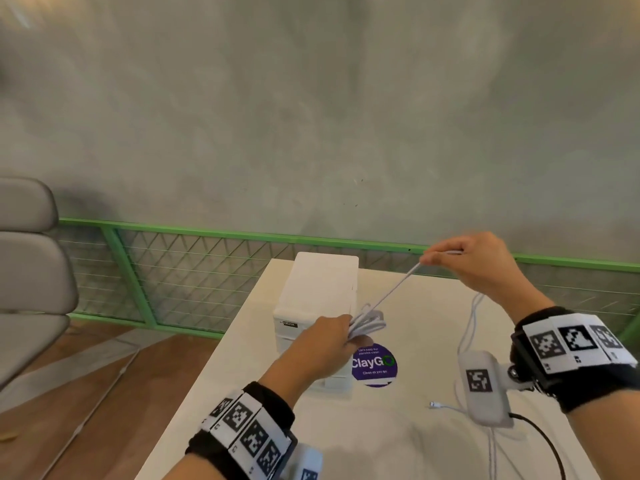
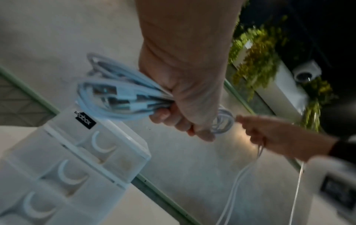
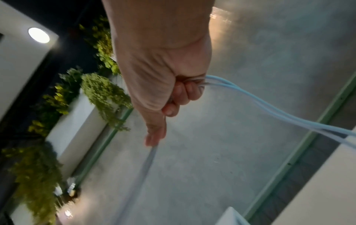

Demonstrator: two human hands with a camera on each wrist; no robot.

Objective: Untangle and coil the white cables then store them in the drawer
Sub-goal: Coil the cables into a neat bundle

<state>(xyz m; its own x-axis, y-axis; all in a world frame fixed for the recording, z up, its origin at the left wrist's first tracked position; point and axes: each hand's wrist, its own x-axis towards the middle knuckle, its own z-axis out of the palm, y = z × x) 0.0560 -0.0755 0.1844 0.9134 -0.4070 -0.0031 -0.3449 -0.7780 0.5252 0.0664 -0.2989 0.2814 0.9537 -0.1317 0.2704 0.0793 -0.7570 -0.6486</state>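
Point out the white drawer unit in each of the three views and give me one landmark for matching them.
Head: the white drawer unit stands mid-frame on the table, just beyond the left hand.
Left wrist: it fills the lower left corner, its crescent handles facing the camera, below the coiled cable.
Right wrist: only a white corner at the bottom edge, probably the unit; I cannot be sure.
Shared landmark: the green railing.

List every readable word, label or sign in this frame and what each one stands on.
"ClayGo": round purple sticker on the white table.
"Clean as you go": same sticker, small print, roughly legible.
Sticker's top lines: too small to read.
Black label on the drawer unit: ends in "box", start blurred.
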